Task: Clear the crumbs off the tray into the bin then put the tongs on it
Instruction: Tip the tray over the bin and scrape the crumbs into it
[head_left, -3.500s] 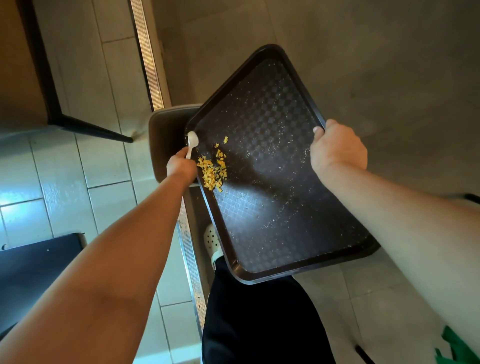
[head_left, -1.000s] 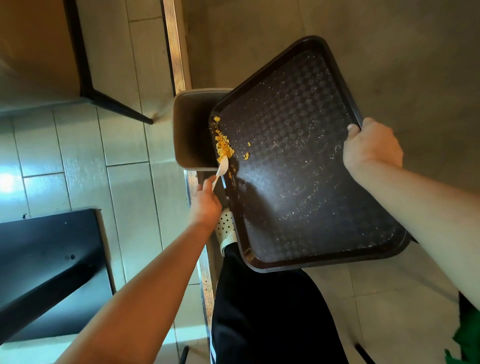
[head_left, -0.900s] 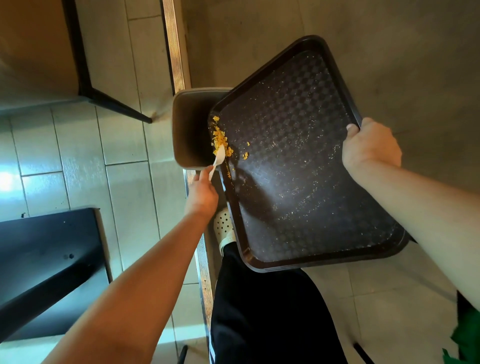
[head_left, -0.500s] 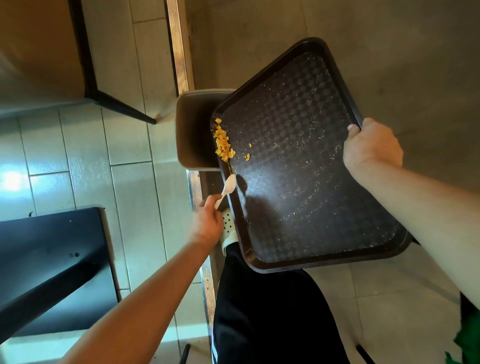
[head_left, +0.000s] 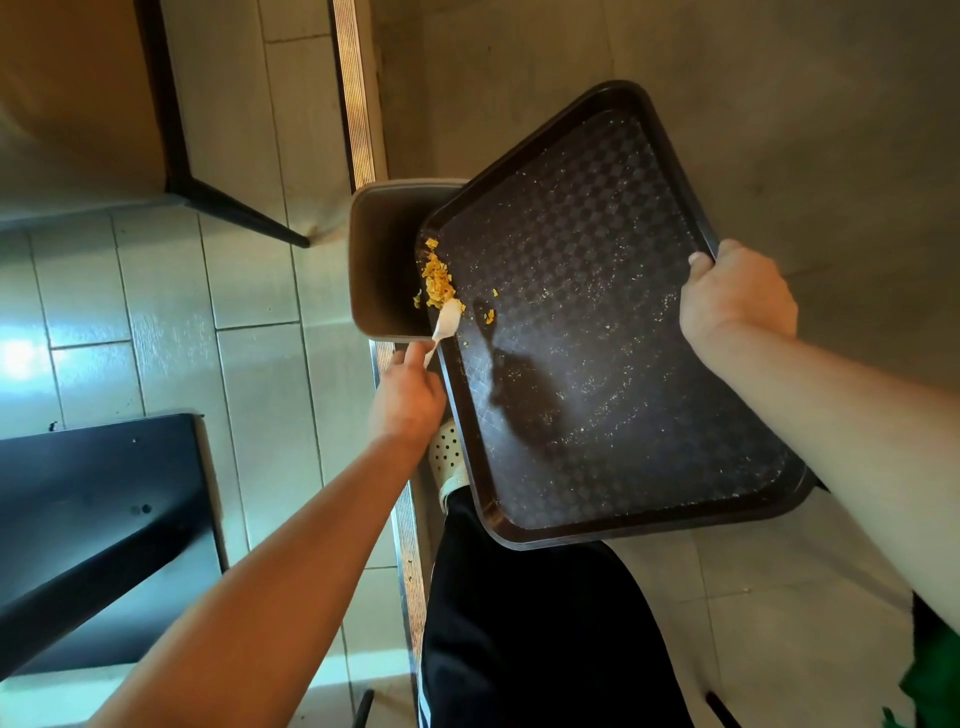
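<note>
Crumbs (head_left: 436, 280) heap at the tray's (head_left: 613, 364) nine-o'clock rim, over the bin (head_left: 379, 260), at one o'clock from my left hand (head_left: 408, 400) pinching the spoon (head_left: 445, 323); right hand (head_left: 735, 296) grips the three-o'clock rim.

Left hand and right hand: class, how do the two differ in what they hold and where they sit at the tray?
1. The left hand pinches a white spoon; the right hand grips the tray rim.
2. The left hand sits at the tray's bin side, below the yellow crumbs; the right hand sits at the opposite edge.
3. The spoon's tip meets the crumbs; the right hand touches none.
Both are bare and busy.
</note>
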